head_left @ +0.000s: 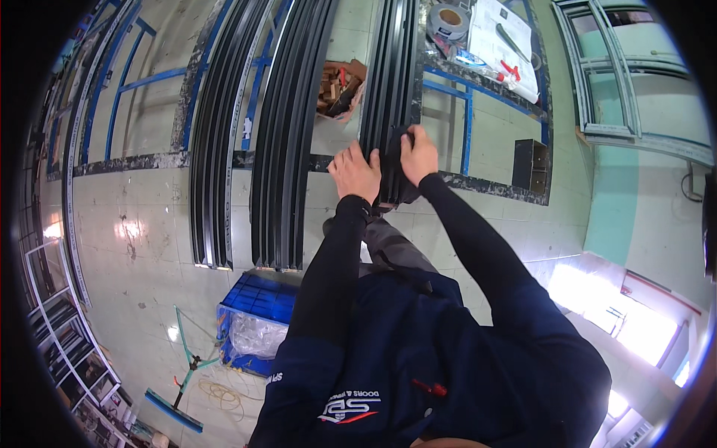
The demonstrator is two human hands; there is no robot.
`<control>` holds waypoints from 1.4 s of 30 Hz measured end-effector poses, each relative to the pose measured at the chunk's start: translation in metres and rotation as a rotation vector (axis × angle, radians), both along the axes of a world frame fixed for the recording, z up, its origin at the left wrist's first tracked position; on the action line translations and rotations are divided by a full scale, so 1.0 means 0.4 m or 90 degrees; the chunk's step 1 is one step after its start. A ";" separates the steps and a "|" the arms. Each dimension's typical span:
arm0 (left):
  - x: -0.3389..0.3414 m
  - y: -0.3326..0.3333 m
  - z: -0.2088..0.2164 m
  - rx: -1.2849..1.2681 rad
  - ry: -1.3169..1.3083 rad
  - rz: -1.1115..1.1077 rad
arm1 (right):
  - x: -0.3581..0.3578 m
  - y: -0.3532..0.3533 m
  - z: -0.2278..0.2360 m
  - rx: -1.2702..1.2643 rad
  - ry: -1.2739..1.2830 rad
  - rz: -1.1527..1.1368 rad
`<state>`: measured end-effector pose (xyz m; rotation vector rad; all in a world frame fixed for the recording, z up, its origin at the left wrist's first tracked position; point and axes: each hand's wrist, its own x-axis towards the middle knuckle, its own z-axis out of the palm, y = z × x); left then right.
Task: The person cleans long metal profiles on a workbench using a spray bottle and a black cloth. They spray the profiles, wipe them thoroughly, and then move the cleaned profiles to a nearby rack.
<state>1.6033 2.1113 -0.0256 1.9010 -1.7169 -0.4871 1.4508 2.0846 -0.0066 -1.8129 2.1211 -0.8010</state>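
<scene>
A bundle of long black metal profiles (385, 75) runs away from me, with its near end between my hands. On its left side my left hand (357, 175) is closed, the fingers curled at the profile edge. Opposite it, my right hand (420, 158) is closed on a dark, soft-looking piece (401, 142) at the right side of the bundle; its kind I cannot make out. The undersides of both hands' grips are hidden. Two more groups of profiles lie to the left, one black (287, 149) and one with pale printed strips (224, 149).
Blue-edged metal frame tables (468, 134) support the profiles. A cardboard box of offcuts (340, 89) sits between bundles. Far right hold a tape roll (449, 22) and paper sheets (497, 37). A blue crate (246, 295) and a floor squeegee (175, 411) stand at near left.
</scene>
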 end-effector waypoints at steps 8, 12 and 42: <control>0.007 0.000 -0.001 0.016 -0.010 0.005 | -0.005 0.037 0.017 0.093 -0.038 0.036; 0.011 -0.002 -0.003 0.016 -0.002 0.006 | -0.012 -0.020 0.037 0.114 0.020 0.016; -0.015 -0.006 0.006 0.002 -0.103 0.008 | -0.023 -0.237 0.080 0.106 0.253 0.109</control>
